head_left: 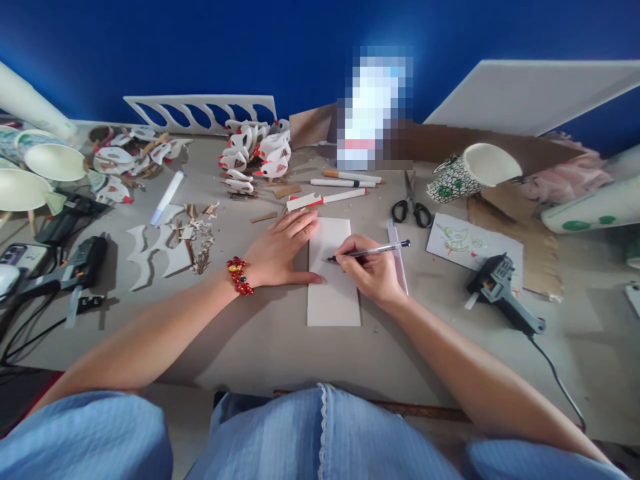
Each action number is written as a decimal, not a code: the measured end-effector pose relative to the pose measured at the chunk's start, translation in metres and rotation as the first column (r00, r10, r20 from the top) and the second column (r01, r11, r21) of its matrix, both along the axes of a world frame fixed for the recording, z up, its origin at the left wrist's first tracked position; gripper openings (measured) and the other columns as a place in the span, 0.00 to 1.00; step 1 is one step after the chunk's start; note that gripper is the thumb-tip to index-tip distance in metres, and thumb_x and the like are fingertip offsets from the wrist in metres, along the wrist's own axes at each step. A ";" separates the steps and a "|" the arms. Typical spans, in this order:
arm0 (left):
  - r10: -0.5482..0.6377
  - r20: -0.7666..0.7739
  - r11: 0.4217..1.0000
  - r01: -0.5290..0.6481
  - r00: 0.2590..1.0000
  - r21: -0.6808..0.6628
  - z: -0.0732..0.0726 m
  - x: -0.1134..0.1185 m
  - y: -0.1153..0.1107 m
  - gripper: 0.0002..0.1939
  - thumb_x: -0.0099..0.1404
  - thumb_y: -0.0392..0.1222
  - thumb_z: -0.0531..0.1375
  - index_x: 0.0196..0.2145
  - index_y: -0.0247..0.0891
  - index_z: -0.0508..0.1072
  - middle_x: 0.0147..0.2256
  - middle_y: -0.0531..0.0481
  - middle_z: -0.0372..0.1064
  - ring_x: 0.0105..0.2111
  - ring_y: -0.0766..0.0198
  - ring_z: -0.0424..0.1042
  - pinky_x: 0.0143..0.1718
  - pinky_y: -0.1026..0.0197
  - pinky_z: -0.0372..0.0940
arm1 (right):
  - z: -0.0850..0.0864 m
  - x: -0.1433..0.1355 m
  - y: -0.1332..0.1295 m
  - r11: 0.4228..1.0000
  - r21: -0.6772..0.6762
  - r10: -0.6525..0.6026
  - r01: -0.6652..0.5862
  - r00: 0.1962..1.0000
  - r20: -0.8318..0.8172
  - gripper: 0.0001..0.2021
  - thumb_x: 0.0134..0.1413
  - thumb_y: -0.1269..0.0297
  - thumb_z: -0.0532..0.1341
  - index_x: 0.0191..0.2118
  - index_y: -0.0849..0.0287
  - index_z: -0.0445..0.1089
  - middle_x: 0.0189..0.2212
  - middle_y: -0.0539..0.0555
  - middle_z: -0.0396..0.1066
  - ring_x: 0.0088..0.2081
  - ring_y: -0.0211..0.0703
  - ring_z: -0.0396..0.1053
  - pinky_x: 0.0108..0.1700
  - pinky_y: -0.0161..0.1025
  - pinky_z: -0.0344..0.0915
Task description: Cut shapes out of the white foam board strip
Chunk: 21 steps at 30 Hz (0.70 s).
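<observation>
- Blue shirt [280, 437] nearest the lens, at the near edge of the surface [240, 360]; if the wearer leans in, its front could brush the work.
- White board [334, 307] lies flat in front of the shirt, between both hands.
- Left hand [287, 243] spread, fingertips and thumb over the board's left side. Likely weak point: pressure sits on one side only, so a hard pen stroke could swivel the board.
- Right hand [369, 267] pinching a pen [383, 250] low, tip at the board. Thumb of left hand is near that tip; a stroke running left and down could hit it.
- Translucent strip [400, 267] sits beside the board, not along the pen tip. Freehand lines may wander.
- Right hand overlaps the board's right edge; fresh ink there could smear if dragged.
- Glue gun [503, 290] lies partly on the drawn sheet [450, 243]. Its cord [555, 370] runs near the right forearm; snag it and the gun shifts. Can't tell if it's hot.
- Scraps [200, 243] near the bracelet [241, 277]; could get swept under the board, bumpy lines.
</observation>
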<state>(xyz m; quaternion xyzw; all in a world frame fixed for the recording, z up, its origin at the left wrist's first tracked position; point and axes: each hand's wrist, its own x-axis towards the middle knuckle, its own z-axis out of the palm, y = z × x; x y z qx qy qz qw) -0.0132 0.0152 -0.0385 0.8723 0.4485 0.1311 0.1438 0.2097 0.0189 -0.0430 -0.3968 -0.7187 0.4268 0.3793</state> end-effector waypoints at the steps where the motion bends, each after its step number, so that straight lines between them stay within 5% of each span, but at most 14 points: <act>1: 0.001 -0.002 1.000 -0.001 1.000 0.001 0.000 0.000 0.000 0.55 0.53 0.74 0.59 0.66 0.34 0.52 0.67 0.34 0.47 0.67 0.41 0.45 0.67 0.39 0.45 | 0.000 0.000 0.000 1.000 0.001 -0.003 0.003 1.000 0.002 0.06 0.52 0.74 0.57 0.28 0.58 0.68 0.24 0.47 0.66 0.25 0.36 0.64 0.28 0.34 0.58; 21: -0.004 -0.015 1.000 0.004 1.000 -0.010 0.002 0.000 0.001 0.55 0.54 0.73 0.60 0.66 0.31 0.52 0.68 0.33 0.46 0.67 0.41 0.45 0.67 0.39 0.46 | 0.004 0.002 -0.002 0.999 -0.032 -0.038 0.038 0.999 0.015 0.06 0.52 0.73 0.57 0.27 0.58 0.68 0.23 0.47 0.64 0.25 0.35 0.61 0.26 0.34 0.56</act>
